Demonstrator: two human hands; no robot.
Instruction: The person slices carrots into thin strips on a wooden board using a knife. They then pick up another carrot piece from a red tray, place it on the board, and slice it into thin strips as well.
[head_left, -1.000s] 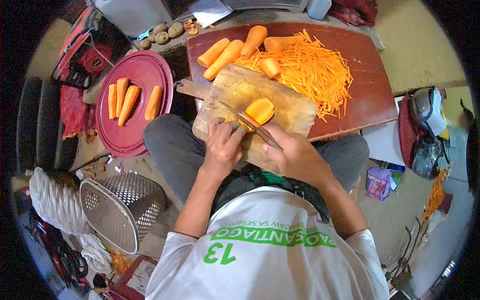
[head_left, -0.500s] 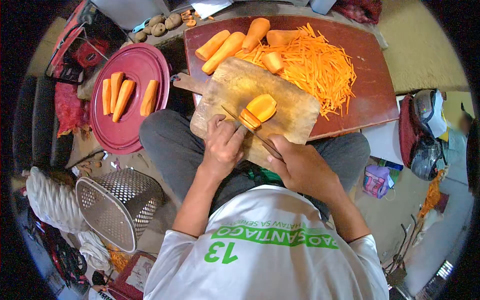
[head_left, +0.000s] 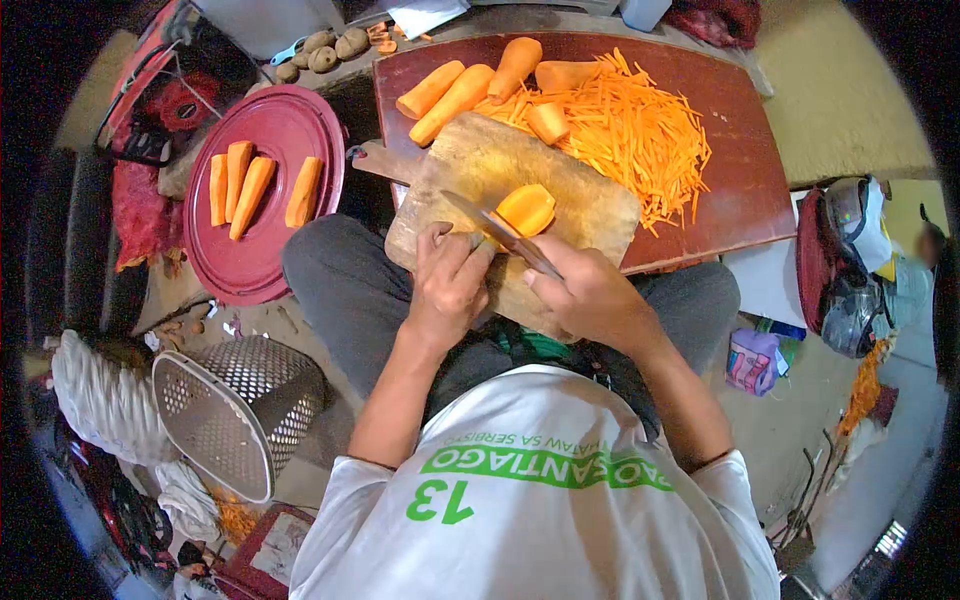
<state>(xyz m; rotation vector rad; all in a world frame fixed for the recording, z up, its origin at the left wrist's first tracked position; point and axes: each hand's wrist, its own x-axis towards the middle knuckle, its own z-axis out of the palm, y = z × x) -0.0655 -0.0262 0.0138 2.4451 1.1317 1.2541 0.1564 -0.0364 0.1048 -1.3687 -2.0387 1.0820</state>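
Slicing: knife (head_left: 500, 229), in my right fingers' (head_left: 545, 288) grip, shifted closer to carrot (head_left: 527, 208); left fingers (head_left: 455, 254) curled beside, hold unclear.

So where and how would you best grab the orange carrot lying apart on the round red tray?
I'd pinch the long, peeled orange carrot around its middle, from above, fingers across its narrow body: it lies flat near the right rim of the round red tray, apart from the other three carrots.
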